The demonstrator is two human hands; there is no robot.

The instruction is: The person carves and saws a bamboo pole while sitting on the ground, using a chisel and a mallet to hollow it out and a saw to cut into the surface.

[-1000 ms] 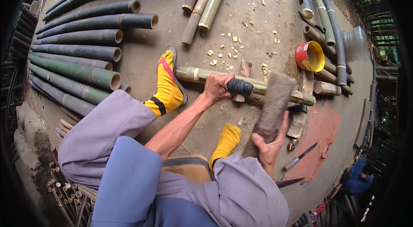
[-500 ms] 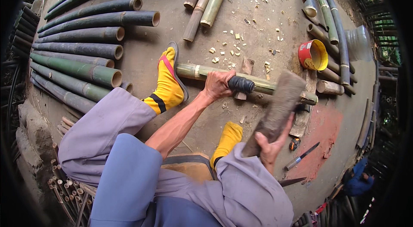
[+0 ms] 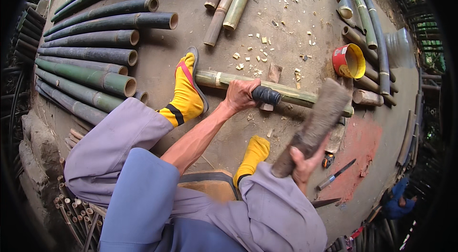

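A green bamboo pole (image 3: 298,95) lies crosswise in front of me. My left foot, in a yellow split-toe sock (image 3: 183,89) and a sandal, is against its left end. Over the pole, my left hand (image 3: 241,94) is closed round a tool whose black-wrapped handle end (image 3: 267,94) sticks out to the right; its working end is hidden. My right hand (image 3: 307,163) grips a thick wooden mallet (image 3: 322,118) by its narrower lower part. The mallet slants up to the right, its head in front of the pole's right part and blurred by motion.
Cut bamboo poles (image 3: 90,56) are lined up at left, with more at the top and right. Wood blocks (image 3: 273,74) sit under the pole. A red-yellow bucket (image 3: 348,61), a knife (image 3: 336,174) and a tape measure (image 3: 328,160) are at right. Chips litter the ground; another person (image 3: 398,199) is lower right.
The mallet and my right hand have shifted a little to the right, away from the black-wrapped handle. My left hand and the pole are in nearly the same place.
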